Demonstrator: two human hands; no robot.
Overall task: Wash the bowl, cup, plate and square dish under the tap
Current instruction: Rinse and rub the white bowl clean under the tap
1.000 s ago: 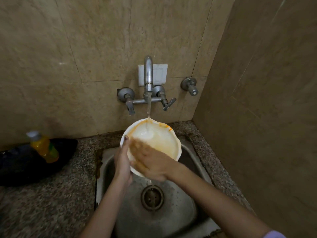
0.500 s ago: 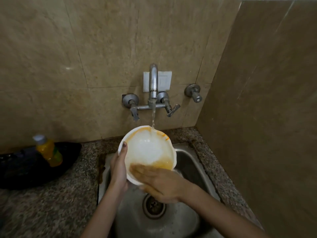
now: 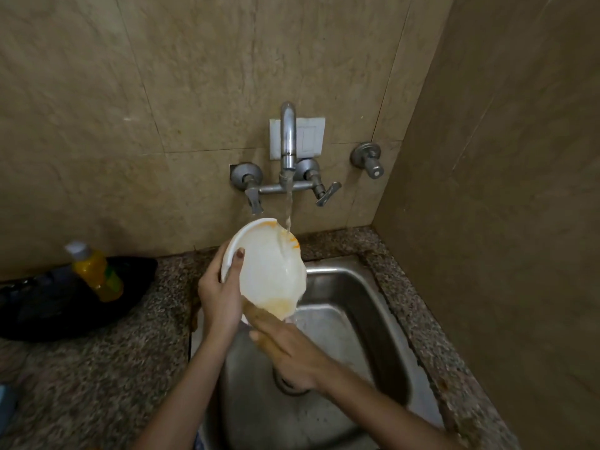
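White bowl (image 3: pixel 269 271) tilted under tap (image 3: pixel 288 141) stream, over sink (image 3: pixel 373 319); left hand (image 3: pixel 219 293) clamps rim, thumb inside; right hand (image 3: pixel 292 352) fingers straight against lower edge; orange residue (image 3: pixel 279 305) remains; cup, plate, square dish unseen, judged unwashed.

Tap (image 3: pixel 288 141) close above bowl (image 3: pixel 269 267); side wall (image 3: pixel 503 222) tight right; bottle (image 3: pixel 97 271), black tray (image 3: pixel 48 313) fill left counter (image 3: pixel 97 384); basin (image 3: pixel 357 319) right half open.

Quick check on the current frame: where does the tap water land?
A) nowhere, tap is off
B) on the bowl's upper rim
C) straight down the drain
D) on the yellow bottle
B: the stream from the tap strikes the bowl at its upper rim, beside the orange stain, while the left hand grips the bowl's left edge.
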